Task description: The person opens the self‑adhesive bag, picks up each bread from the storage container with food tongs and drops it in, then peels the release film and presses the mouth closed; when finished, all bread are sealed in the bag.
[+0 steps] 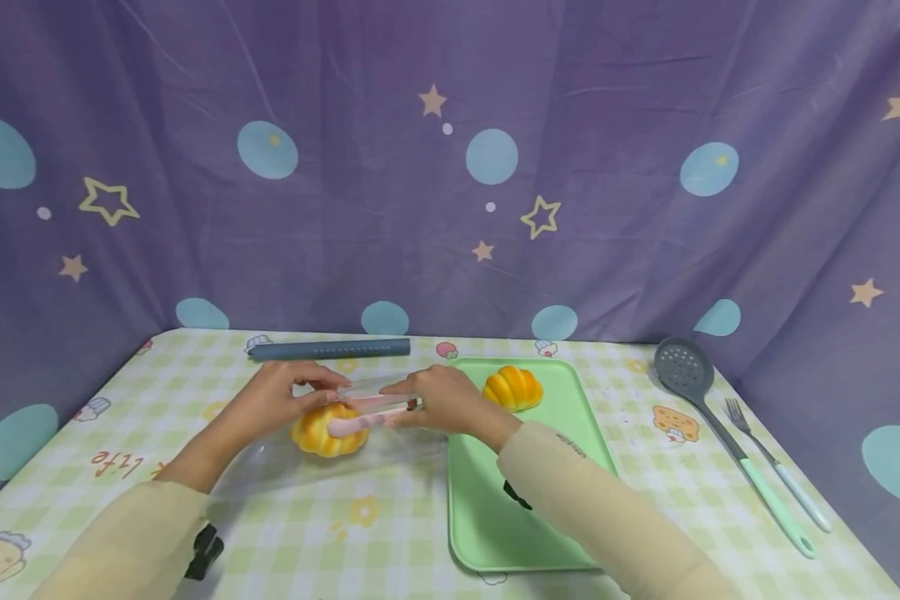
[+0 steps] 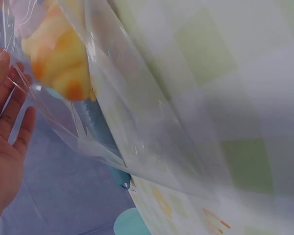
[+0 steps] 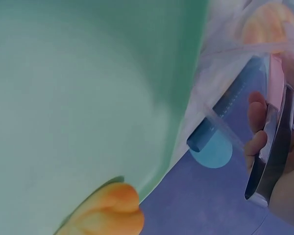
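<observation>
My right hand [image 1: 450,400] grips pink-tipped metal tongs [image 3: 277,142], which reach left into a clear plastic bag [image 2: 137,107]. Between the pink tips of the tongs is a yellow-orange, croissant-shaped bread roll [image 1: 317,435], seen through the film. At the bag's upper edge, my left hand [image 1: 288,402] pinches the plastic between thumb and fingers, just above the roll. A second, similar roll [image 1: 513,388] lies on the far part of a light green tray [image 1: 487,525], under and beyond my right forearm.
Behind the hands lies a long dark blue box [image 1: 330,349] near the table's back edge. On the right are a grey skimmer with a green handle [image 1: 684,368] and a fork [image 1: 768,448]. A purple curtain [image 1: 390,208] hangs behind the checked tablecloth.
</observation>
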Tool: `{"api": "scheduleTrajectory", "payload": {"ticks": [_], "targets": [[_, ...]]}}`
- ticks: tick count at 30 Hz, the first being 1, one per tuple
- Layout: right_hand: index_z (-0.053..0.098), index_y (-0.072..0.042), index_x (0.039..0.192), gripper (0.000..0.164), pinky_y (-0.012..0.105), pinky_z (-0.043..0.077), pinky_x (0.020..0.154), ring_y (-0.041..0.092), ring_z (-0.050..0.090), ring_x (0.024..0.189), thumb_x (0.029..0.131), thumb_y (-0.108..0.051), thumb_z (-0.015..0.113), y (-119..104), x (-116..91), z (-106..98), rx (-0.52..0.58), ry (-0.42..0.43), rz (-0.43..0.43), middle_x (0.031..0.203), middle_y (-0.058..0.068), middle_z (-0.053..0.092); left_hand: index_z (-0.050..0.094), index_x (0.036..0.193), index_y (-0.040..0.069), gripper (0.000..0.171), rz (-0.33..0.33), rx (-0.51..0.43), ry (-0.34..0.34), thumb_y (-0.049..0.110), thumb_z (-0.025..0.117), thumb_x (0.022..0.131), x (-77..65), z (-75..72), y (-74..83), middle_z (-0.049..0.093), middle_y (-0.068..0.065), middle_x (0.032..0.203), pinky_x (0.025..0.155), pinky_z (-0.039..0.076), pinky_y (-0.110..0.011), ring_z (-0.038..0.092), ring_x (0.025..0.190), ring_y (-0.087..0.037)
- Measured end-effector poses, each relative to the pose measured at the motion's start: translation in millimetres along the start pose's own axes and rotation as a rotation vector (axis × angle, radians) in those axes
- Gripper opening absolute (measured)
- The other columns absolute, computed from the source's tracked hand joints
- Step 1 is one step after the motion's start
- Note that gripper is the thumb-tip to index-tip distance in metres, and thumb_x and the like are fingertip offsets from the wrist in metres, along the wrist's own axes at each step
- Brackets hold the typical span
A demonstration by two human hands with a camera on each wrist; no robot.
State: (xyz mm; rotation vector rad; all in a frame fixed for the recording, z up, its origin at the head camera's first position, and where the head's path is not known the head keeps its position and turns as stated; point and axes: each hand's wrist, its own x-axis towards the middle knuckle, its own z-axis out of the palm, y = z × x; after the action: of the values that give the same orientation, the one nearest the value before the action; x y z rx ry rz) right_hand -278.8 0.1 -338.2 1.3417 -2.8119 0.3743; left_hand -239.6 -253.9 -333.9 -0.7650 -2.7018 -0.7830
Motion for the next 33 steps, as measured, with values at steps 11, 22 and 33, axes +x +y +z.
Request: {"api": "scheduleTrajectory", "payload": {"ticks": [11, 22, 33], "targets": [[0.059, -0.028, 0.123, 0.049, 0.014, 0.042, 0.056, -0.005, 0.053, 0.063, 0.08, -0.052, 0.061, -7.4, 12.4, 0.6, 0.053, -0.017, -0.071, 0.092, -0.01, 0.068, 0.071, 0.099, 0.02, 0.018, 0.014, -0.02, 0.023, 0.017, 0.067, 0.082, 1.1, 0.3, 0.1, 0.066, 0.014, 0.08, 0.071, 0.049, -0.034, 0.058, 0.076, -0.006], [0.058, -0.03, 0.123, 0.055, 0.018, 0.042, 0.055, -0.001, 0.055, 0.068, 0.076, -0.059, 0.059, -19.0, 19.9, 3.8, -0.026, -0.059, -0.077, 0.087, -0.013, 0.067, 0.071, 0.098, 0.021, 0.017, 0.022, -0.006, 0.035, 0.018, 0.068, 0.082, 0.5, 1.6, 0.1, 0.065, 0.014, 0.084, 0.069, 0.049, -0.031, 0.057, 0.075, -0.005], [0.057, -0.029, 0.124, 0.06, 0.019, 0.042, 0.056, 0.0, 0.052, 0.067, 0.071, -0.056, 0.068, -18.4, 10.9, -3.4, 0.006, -0.092, -0.032, 0.08, -0.012, 0.063, 0.071, 0.097, 0.02, 0.018, 0.051, -0.008, 0.011, 0.012, 0.069, 0.081, -0.4, 2.9, -1.5, 0.063, 0.013, 0.079, 0.069, 0.05, -0.036, 0.056, 0.072, -0.003]]}}
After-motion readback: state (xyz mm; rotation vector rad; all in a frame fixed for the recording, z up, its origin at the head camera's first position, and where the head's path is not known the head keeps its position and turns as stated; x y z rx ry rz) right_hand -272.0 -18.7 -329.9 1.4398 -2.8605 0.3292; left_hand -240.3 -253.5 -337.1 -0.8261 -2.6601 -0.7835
